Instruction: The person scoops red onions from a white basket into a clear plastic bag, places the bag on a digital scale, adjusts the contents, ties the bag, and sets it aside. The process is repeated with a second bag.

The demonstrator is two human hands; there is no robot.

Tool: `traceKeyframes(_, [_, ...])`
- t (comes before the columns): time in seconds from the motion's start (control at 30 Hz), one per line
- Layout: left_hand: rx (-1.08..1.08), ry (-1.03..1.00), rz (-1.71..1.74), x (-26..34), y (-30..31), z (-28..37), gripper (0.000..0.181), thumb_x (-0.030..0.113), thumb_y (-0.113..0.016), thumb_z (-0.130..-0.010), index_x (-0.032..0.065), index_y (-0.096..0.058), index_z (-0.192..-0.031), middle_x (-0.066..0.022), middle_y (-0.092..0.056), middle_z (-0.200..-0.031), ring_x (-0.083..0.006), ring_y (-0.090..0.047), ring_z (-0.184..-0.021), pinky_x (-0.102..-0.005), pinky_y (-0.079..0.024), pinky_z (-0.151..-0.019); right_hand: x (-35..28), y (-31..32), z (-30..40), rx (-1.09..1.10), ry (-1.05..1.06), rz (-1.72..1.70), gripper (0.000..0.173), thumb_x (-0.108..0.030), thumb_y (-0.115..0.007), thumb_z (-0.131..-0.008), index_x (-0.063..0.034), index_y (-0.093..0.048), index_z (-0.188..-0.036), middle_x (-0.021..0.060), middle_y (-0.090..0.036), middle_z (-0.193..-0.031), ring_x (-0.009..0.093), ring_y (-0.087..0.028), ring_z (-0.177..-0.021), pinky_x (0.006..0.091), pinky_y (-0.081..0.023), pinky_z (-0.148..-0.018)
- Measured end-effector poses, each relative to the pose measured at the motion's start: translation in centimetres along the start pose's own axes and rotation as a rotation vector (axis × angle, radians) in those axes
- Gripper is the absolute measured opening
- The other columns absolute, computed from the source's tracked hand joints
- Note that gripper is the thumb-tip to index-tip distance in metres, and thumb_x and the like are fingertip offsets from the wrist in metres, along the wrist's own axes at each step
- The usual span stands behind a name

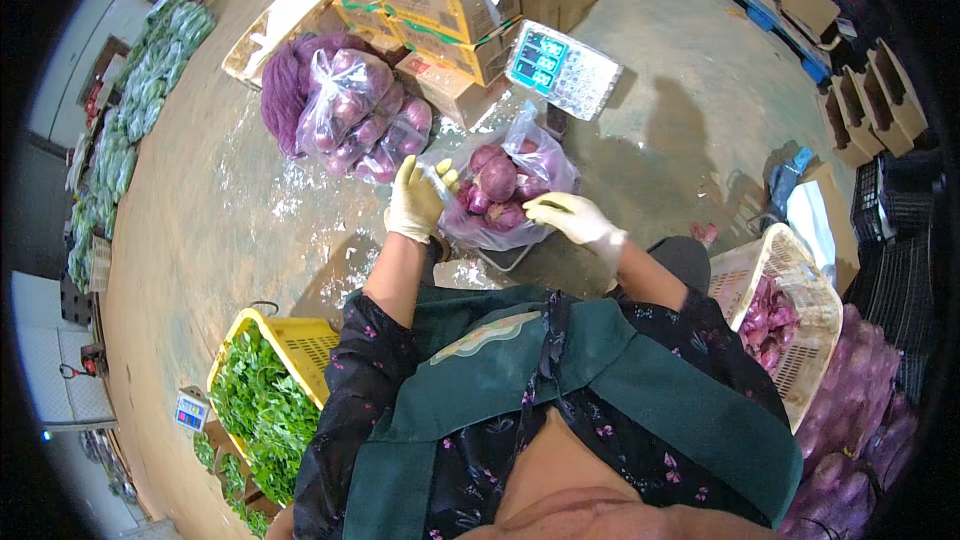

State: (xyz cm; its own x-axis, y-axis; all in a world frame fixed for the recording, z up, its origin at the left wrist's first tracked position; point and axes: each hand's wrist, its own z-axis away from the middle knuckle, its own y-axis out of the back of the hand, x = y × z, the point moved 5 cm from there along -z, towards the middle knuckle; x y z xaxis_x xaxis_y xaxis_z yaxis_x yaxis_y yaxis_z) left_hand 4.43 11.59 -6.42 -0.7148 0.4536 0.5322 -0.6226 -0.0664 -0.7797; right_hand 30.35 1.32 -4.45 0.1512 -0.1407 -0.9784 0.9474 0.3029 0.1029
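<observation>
A clear plastic bag (480, 234) of red onions (496, 178) rests on the platform of a digital scale (507, 258), mouth open towards me. My left hand (417, 199), in a pale glove, has the bag's left rim between thumb and fingers. At the bag's right side is my right hand (576, 222), gloved too. Its fingertips touch the rim beside the lower onions; whether they pinch the film is unclear. The scale's lit display head (564, 69) stands beyond the bag. Tied plastic bags of red onions (352, 109) lie to the left, against a bundle of purple mesh sacks (283, 94).
Stacked cardboard cartons (450, 15) stand ahead. A yellow crate (300, 337) of leafy greens is at my left, and a whitish crate (810, 315) with onion skins at my right, beside filled mesh sacks (847, 390). A blue pallet (757, 11) lies far right.
</observation>
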Motion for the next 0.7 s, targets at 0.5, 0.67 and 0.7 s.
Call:
traceKeyframes(0.5, [0.165, 0.041, -0.753, -2.1, 1.0, -1.0, 0.066, 0.062, -0.053, -0.087, 0.0110, -0.048, -0.130, -0.0134, -0.057, -0.125, -0.0260, -0.056, -0.110, -0.0387, -0.043, -0.092, 16.0, 25.5, 52.0, 1.456, -0.221, -0.376, 0.037, -0.034, -0.059, -0.092, -0.0049, -0.064, -0.114, 0.0047, -0.068, -0.103, 0.012, -0.062, -0.091, 0.0282, -0.050, -0.081])
traceKeyframes(0.67, [0.198, 0.071, -0.794, -3.3, 0.8, -3.0, 0.057, 0.060, -0.062, -0.083, 0.0041, -0.063, -0.093, -0.0039, -0.063, -0.085, -0.0184, -0.057, -0.079, -0.0309, -0.046, -0.077, 31.5, 21.9, 63.3, 1.669, -0.787, -0.258, 0.022, -0.026, -0.063, -0.085, -0.0073, -0.069, -0.095, 0.0008, -0.062, -0.072, 0.012, -0.050, -0.053, 0.0293, -0.037, -0.046])
traceKeyframes(0.7, [0.242, 0.078, -0.794, -0.9, 3.2, -4.1, 0.055, 0.056, -0.067, -0.082, 0.0030, -0.062, -0.097, -0.0048, -0.063, -0.081, -0.0204, -0.058, -0.074, -0.0307, -0.047, -0.075, 31.6, 20.2, 60.5, 1.575, -0.817, -0.359, 0.027, -0.028, -0.066, -0.082, -0.0056, -0.070, -0.097, 0.0034, -0.064, -0.076, 0.014, -0.055, -0.059, 0.0300, -0.042, -0.053])
